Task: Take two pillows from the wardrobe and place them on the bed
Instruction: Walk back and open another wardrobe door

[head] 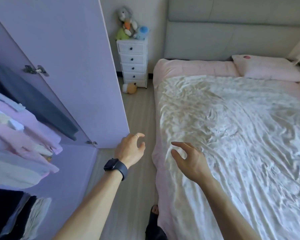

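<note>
- Head cam: one pink pillow (267, 68) sits at the head end of the bed (232, 135), so prob 1 down
- left hand (130, 149) & right hand (189, 156): grip loose, empty, free for no. 2
- wardrobe (73, 167) open just beside them, 2nd pillow not visible tbh

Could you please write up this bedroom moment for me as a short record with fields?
left: left hand open, empty, black wristwatch on its wrist, above the floor by the open lilac wardrobe door
right: right hand open, empty, over the near edge of the bed with the crinkled white cover
pillows on bed: one pink pillow at the headboard end
wardrobe shelves: folded pastel textiles; pillows not tellable
corner: white chest of drawers, plush toys on top, orange plush toy on floor
</note>
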Demonstrator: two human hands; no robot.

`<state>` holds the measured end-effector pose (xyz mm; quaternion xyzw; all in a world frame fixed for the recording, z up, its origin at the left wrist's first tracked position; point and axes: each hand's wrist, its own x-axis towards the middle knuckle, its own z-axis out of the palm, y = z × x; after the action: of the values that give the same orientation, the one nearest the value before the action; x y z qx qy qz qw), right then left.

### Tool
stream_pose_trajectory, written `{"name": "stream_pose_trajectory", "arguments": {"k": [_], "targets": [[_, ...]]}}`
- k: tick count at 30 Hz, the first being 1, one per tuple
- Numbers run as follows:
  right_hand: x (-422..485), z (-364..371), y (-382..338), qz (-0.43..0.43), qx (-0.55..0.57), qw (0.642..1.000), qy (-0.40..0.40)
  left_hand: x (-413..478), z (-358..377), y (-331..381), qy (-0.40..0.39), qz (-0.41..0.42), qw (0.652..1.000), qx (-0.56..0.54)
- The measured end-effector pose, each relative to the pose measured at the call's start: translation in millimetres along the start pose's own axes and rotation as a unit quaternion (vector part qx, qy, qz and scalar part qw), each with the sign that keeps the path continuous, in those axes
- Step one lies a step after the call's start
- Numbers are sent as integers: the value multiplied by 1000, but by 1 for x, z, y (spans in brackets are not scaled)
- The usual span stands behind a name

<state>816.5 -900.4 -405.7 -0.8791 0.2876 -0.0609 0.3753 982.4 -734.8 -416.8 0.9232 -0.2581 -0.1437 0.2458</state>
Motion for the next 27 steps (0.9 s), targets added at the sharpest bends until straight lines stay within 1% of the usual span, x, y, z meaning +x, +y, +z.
{"name": "stream_pose_trajectory", "arguments": {"k": [4,11,22,27], "targets": [[89,-18,-18,2,8,1000,4,81,-23,20,-3,-2,1000,1],[214,-37,-47,-10,3,1000,1,203,-56,46,10,30,999,-8],[408,-33,-93,5,11,1000,27,410,-98,43,-5,66,998,-14],[496,-37,-102,11,14,1000,19,496,-108,46,-13,47,999,-23]]}}
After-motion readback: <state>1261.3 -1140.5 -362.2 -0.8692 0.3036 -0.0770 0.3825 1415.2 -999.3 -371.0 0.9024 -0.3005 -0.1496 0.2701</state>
